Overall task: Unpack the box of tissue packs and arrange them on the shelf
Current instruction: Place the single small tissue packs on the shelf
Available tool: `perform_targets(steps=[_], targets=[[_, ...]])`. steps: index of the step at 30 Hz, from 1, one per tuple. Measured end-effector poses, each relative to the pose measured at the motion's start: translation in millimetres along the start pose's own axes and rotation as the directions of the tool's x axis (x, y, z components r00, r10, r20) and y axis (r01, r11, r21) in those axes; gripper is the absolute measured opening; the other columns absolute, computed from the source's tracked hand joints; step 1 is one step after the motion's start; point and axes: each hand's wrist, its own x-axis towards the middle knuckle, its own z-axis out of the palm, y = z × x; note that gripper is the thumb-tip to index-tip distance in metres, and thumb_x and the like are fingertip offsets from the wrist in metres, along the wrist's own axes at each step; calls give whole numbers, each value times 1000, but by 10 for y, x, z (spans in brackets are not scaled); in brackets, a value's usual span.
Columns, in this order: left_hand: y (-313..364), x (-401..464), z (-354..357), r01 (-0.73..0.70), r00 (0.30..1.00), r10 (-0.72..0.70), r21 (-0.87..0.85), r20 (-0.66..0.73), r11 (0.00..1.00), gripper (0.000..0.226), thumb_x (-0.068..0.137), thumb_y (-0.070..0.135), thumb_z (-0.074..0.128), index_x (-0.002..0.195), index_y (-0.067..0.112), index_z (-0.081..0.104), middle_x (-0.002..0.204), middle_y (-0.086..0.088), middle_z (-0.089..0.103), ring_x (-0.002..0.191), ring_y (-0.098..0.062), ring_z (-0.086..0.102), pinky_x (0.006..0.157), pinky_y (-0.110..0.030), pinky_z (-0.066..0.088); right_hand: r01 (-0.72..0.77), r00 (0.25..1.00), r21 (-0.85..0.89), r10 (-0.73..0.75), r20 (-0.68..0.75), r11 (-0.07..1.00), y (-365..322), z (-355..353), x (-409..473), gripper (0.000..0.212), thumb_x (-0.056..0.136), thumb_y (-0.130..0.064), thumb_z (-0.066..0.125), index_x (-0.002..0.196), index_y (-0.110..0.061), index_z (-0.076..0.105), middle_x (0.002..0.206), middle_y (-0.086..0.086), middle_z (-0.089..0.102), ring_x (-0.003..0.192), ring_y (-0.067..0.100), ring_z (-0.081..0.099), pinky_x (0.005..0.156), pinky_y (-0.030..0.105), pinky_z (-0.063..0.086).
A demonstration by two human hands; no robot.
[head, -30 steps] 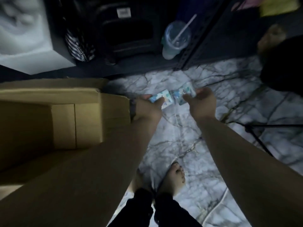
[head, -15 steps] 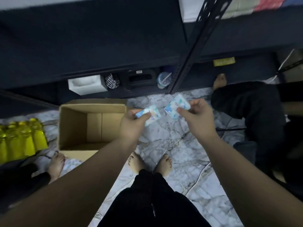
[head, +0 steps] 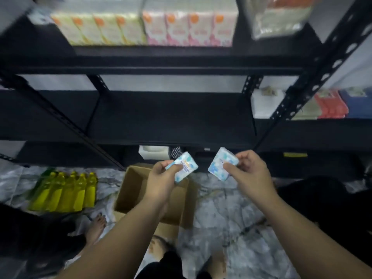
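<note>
My left hand (head: 163, 179) grips a small white-and-blue tissue pack (head: 184, 167) by its near end. My right hand (head: 249, 172) pinches a second tissue pack (head: 221, 163) of the same kind. Both packs are raised in front of the dark middle shelf (head: 171, 115) of a black metal rack. The open cardboard box (head: 130, 190) stands on the marble floor below my left arm; its inside is partly hidden by that arm. Rows of yellow and pink tissue packs (head: 153, 27) stand on the upper shelf.
Yellow bottles (head: 66, 192) lie on the floor left of the box. A person in dark clothes sits at the right (head: 326, 204), and another person's bare foot (head: 97, 224) shows at the left. Red and blue packs (head: 330, 103) fill the shelf at the right. A slotted rack post (head: 314, 85) rises diagonally.
I have risen from a crouch beside the box, and the view has tilted up to show the shelves. Both hands have lifted the two tissue packs from near the floor towards the middle shelf.
</note>
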Motion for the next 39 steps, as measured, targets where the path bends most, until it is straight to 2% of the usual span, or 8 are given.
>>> perform_targets(steps=[2,6,8,14,22,28,35,39], targets=[[240,5,-183,-48,999,47,-25,-5,999,22,89,14,77,107,10,66,102,-13,79,98,-28,76,84,-42,57,19,999,1,-20,37,1000,-193,239,59,28,77,-24,88,90,-25,62,84,10,73,78,36,71,71,53,59],[727,34,-582,-217,975,218,24,-38,976,21,90,13,77,108,12,66,100,-6,78,94,-22,77,86,-43,60,104,991,-21,-102,87,994,-593,774,199,26,83,-13,85,94,-18,62,80,4,72,71,28,68,61,38,52],[993,89,-825,-279,959,279,20,-52,960,20,90,11,76,107,14,66,99,-3,77,89,-17,77,86,-44,61,155,984,-32,-151,94,987,-832,1102,257,26,83,-16,85,95,-21,63,83,5,73,79,35,71,67,45,59],[1904,514,-1676,-290,957,291,-100,-5,952,20,90,15,76,108,17,68,99,-3,79,95,-24,77,93,-53,60,244,967,11,-244,76,970,-1635,2295,413,24,85,-16,84,98,-18,64,86,2,75,84,29,73,73,43,60],[3028,1041,-2492,-455,889,457,-87,12,886,21,90,8,74,108,13,65,103,-8,77,94,-26,77,80,-41,62,301,952,126,-305,15,945,-2470,3522,638,26,84,-11,84,99,-13,64,87,6,75,83,27,73,70,35,59],[3334,1265,-2691,-484,873,487,-117,-4,867,24,89,0,68,108,14,66,101,-7,78,98,-30,76,94,-56,58,324,945,155,-328,4,933,-2722,3891,779,25,84,-11,84,100,-12,64,90,8,76,82,26,74,68,32,57],[3487,1235,-2724,-634,773,634,-57,-6,772,27,91,1,72,113,17,66,104,3,77,97,-11,76,81,-26,61,314,946,146,-322,36,938,-2853,3928,903,23,86,-11,82,100,-13,63,87,5,76,75,13,72,62,21,53],[3683,1332,-2733,-728,684,730,48,-20,684,28,91,6,74,113,22,66,106,6,75,98,-6,74,80,-24,61,322,943,144,-330,37,936,-2905,3900,931,23,86,-12,82,99,-13,62,87,5,76,74,10,73,59,17,52]])
